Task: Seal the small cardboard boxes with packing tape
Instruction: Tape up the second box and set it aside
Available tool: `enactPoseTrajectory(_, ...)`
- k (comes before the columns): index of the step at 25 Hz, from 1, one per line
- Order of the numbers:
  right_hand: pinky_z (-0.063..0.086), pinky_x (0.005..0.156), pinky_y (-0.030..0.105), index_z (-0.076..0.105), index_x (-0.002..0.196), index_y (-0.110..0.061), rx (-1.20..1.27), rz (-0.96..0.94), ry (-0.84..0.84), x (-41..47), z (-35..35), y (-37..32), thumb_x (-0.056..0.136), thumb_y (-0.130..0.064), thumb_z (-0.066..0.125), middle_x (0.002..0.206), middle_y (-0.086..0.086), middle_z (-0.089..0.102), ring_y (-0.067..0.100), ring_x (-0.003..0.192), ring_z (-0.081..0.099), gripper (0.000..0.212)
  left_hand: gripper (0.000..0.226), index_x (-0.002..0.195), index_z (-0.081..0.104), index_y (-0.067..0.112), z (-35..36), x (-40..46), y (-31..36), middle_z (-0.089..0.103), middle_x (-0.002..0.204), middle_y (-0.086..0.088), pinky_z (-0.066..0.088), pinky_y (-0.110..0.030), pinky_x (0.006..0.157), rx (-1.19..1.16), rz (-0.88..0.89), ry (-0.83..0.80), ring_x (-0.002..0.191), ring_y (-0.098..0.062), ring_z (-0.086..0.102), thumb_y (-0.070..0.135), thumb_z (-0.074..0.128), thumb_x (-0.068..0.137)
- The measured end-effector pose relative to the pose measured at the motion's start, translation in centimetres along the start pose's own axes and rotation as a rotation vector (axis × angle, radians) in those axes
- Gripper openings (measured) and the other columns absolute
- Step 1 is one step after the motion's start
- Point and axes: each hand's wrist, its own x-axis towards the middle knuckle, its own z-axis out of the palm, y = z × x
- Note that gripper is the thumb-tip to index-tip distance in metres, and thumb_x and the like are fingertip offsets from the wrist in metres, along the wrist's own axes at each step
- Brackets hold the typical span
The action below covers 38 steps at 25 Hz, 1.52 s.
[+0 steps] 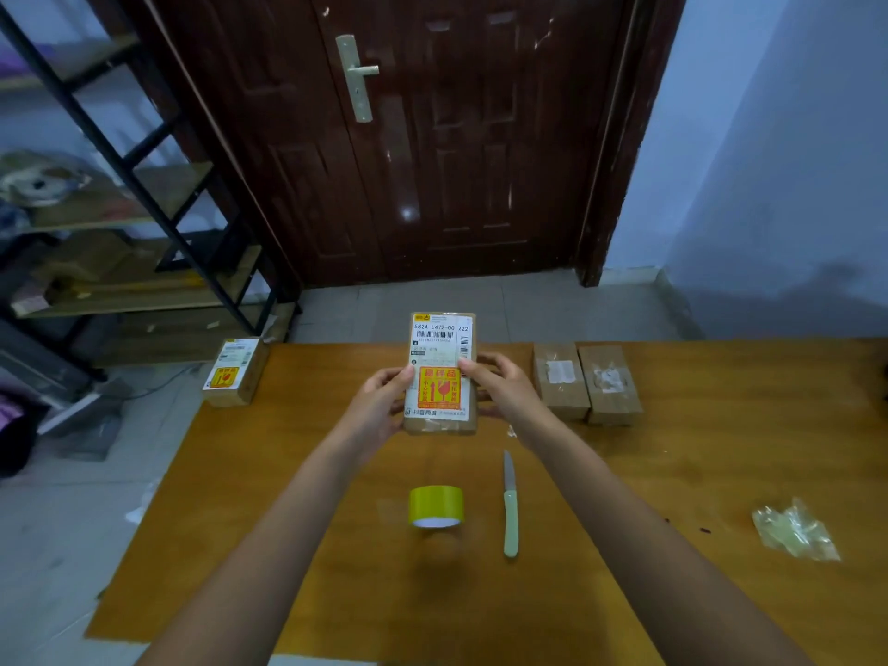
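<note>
Head view: small oblong cardboard box (440,372) held above the smooth orange-brown wooden table (721,473), long axis running away from the camera, white shipping label with orange fragile sticker facing up, glossy tape across its near end. Gripped at its long sides by left hand (379,401) and right hand (499,391), thumbs pressed on the top face, remaining fingers curled under and mostly hidden. Below, on the table: yellow tape roll (436,506) standing on its edge, pale-green-handled knife (510,504) pointing away, two plain brown boxes (586,382) side by side at right, another labelled box (235,372) at the left corner, crumpled clear plastic (795,531).
</note>
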Motion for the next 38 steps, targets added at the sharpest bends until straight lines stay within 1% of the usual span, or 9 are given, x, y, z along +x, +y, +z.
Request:
enactPoseTrajectory(6, 0.057, 0.064, 0.025, 0.050, 0.126, -0.014, -0.020, 0.011, -0.040, 0.0, 6.6, -1.0, 0.086, -0.040, 0.067, 0.109, 0.004, 0.068, 0.017, 0.089, 0.070, 0.051, 0.041, 0.123, 0.053, 0.002, -6.5, -1.7, 0.1, 0.069, 0.109, -0.014, 0.058, -0.040, 0.077, -0.057, 0.022, 0.037, 0.094, -0.027, 0.069, 0.030, 0.058, 0.093)
enactPoseTrajectory(10, 0.059, 0.069, 0.030, 0.051, 0.124, -0.015, -0.041, -0.005, -0.031, -1.1, 13.5, -1.2, 0.087, -0.041, 0.067, 0.105, 0.003, 0.070, 0.019, 0.090, 0.070, 0.048, 0.041, 0.124, 0.054, 0.004, -13.4, -3.5, 0.0, 0.068, 0.114, -0.015, 0.057, -0.040, 0.081, -0.081, 0.047, 0.018, 0.101, -0.029, 0.068, 0.032, 0.058, 0.094)
enactPoseTrajectory(14, 0.057, 0.068, 0.030, 0.054, 0.121, -0.017, -0.028, -0.021, 0.015, -2.6, 20.9, -0.2, 0.086, -0.044, 0.067, 0.104, 0.002, 0.072, 0.018, 0.088, 0.071, 0.046, 0.046, 0.126, 0.054, 0.006, -20.6, -5.6, -0.3, 0.069, 0.114, -0.013, 0.057, -0.043, 0.084, -0.057, 0.061, -0.021, 0.103, -0.029, 0.068, 0.036, 0.060, 0.092)
enactPoseTrajectory(16, 0.056, 0.065, 0.029, 0.055, 0.121, -0.018, -0.032, -0.028, 0.029, -3.5, 24.9, 0.2, 0.084, -0.048, 0.068, 0.105, -0.001, 0.072, 0.015, 0.087, 0.071, 0.049, 0.046, 0.126, 0.055, 0.007, -24.5, -6.8, -0.3, 0.070, 0.112, -0.012, 0.058, -0.041, 0.081, -0.064, 0.078, -0.029, 0.102, -0.027, 0.069, 0.038, 0.060, 0.092)
enactPoseTrajectory(20, 0.053, 0.059, 0.023, 0.056, 0.118, -0.016, -0.042, -0.008, 0.048, -4.5, 31.0, 0.5, 0.086, -0.044, 0.068, 0.100, -0.002, 0.071, 0.006, 0.072, 0.069, 0.045, 0.048, 0.129, 0.053, 0.009, -30.2, -8.0, -0.7, 0.071, 0.112, -0.009, 0.059, -0.039, 0.075, -0.104, 0.065, -0.029, 0.100, -0.025, 0.069, 0.038, 0.061, 0.092)
enactPoseTrajectory(24, 0.055, 0.059, 0.023, 0.055, 0.119, -0.012, -0.024, 0.005, 0.023, -4.2, 34.1, 0.7, 0.087, -0.036, 0.067, 0.099, 0.004, 0.073, 0.015, 0.078, 0.072, 0.041, 0.040, 0.128, 0.054, 0.011, -33.1, -7.7, -0.9, 0.072, 0.111, -0.007, 0.058, -0.040, 0.080, -0.113, 0.053, -0.057, 0.098, -0.023, 0.071, 0.036, 0.053, 0.097)
enactPoseTrajectory(29, 0.060, 0.076, 0.035, 0.051, 0.123, -0.012, -0.026, 0.021, 0.056, -0.9, 35.3, 1.6, 0.083, -0.027, 0.073, 0.104, 0.007, 0.072, 0.021, 0.089, 0.072, 0.048, 0.040, 0.130, 0.050, 0.011, -34.4, -4.5, -0.9, 0.070, 0.112, -0.007, 0.058, -0.042, 0.083, -0.100, 0.010, -0.068, 0.098, -0.022, 0.070, 0.035, 0.052, 0.098)
enactPoseTrajectory(35, 0.059, 0.077, 0.036, 0.053, 0.120, -0.011, 0.011, 0.077, 0.090, 8.3, 35.7, 2.4, 0.084, -0.029, 0.073, 0.106, 0.008, 0.071, 0.023, 0.091, 0.071, 0.045, 0.040, 0.126, 0.053, 0.013, -36.0, 3.6, 0.6, 0.070, 0.111, -0.005, 0.054, -0.039, 0.091, -0.029, -0.048, -0.066, 0.103, -0.021, 0.067, 0.039, 0.052, 0.097)
enactPoseTrajectory(38, 0.059, 0.072, 0.032, 0.053, 0.117, -0.012, 0.009, 0.117, 0.112, 13.1, 35.5, 2.7, 0.084, -0.030, 0.072, 0.107, 0.007, 0.069, 0.021, 0.091, 0.070, 0.042, 0.035, 0.123, 0.053, 0.013, -36.9, 8.1, 1.1, 0.070, 0.108, -0.004, 0.053, -0.038, 0.092, -0.042, -0.089, -0.032, 0.100, -0.021, 0.067, 0.036, 0.052, 0.097)
